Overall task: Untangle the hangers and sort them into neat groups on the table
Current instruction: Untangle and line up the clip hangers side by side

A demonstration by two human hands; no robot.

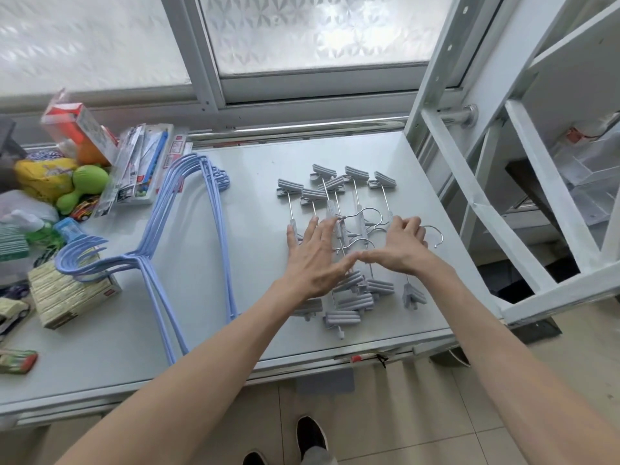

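Note:
Several grey clip hangers [339, 193] with metal rods and hooks lie side by side on the right half of the pale table [255, 169], their clips pointing to the far and near edges. My left hand [315, 255] lies flat on top of them, fingers spread. My right hand [401, 245] rests on their right side with its fingers curled over the rods; one metal hook [434, 234] sticks out beside it. A stack of blue wire hangers [188, 236] lies to the left, hooks pointing left, apart from both hands.
Clutter fills the table's left edge: an orange box [80, 129], packets [141, 169], a green toy [84, 186], a straw-coloured box [67, 297]. A frosted window stands behind. A white metal frame [469, 182] rises right of the table.

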